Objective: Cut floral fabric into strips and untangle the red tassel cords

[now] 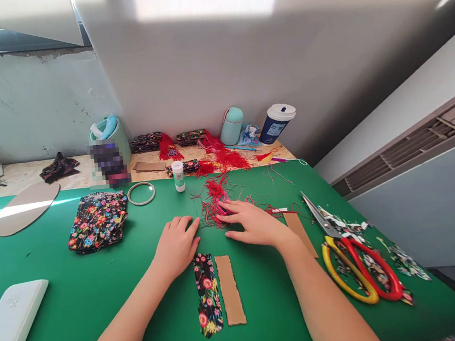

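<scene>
My left hand (178, 245) rests palm down on the green mat, fingers slightly apart and holding nothing. Just below it lie a black floral fabric strip (208, 295) and, beside that, a brown cardboard strip (231, 291). With its fingers spread, my right hand (252, 223) touches the edge of a tangle of red threads (214, 206). Another cardboard piece (300, 233) lies right of my right wrist, partly behind the forearm. A white glue stick (178, 176) stands upright beyond my hands.
Large scissors (351, 260) with red and yellow handles lie at right among fabric scraps (407, 260). Folded floral fabric (98, 221), a ring (141, 194) and a white box-like object (15, 325) are at left. A cup (277, 124) and bottle (232, 126) stand behind.
</scene>
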Tool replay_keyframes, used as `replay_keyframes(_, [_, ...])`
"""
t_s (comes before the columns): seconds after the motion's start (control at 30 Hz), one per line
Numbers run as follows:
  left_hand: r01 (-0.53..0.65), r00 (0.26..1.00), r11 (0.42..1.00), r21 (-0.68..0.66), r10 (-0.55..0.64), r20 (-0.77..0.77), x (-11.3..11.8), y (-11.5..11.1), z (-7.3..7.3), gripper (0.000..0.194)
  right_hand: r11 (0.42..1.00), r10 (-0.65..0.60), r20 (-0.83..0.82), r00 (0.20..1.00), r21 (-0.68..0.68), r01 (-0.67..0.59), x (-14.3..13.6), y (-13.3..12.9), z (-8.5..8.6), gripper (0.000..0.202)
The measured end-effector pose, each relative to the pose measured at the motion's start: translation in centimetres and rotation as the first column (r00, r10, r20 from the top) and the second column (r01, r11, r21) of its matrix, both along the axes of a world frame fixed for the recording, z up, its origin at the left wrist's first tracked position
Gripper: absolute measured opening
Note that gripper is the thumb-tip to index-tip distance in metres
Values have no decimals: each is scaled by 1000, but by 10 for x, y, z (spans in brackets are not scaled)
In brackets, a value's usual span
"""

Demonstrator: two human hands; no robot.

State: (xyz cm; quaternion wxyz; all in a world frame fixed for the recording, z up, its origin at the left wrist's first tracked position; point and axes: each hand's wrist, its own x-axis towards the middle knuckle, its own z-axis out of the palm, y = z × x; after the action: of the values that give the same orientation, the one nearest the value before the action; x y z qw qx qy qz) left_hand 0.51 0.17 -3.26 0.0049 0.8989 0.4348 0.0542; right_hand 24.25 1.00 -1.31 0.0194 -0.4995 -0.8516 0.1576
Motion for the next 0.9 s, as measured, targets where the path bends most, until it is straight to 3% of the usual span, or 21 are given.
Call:
replay_keyframes(0.13, [101,993,991,92,-94,-76,1,3,-5,44,998,12,8,1000,64,-13,0,-1,-3,45])
replay_keyframes(0.3, [91,996,987,129,-89,-18,-1,4,-11,46,974,-16,-21,1000,228,21,-7,-3,-6,42])
replay_keyframes(0.43, [105,994,986,130,-109,28,-1,4,-15,44,938,-23,-95,995,343,54,-18,-2,-9,51])
replay_keyframes(0.6, [109,991,988,110,-117,68,-1,7,-16,43,952,67,-69,995,303,-43,-26,0,-20,59])
replay_keyframes(0.9, [100,987,989,105,-112,112,-5,8,-17,37,966,43,-65,997,259,-25,-25,-1,-24,57])
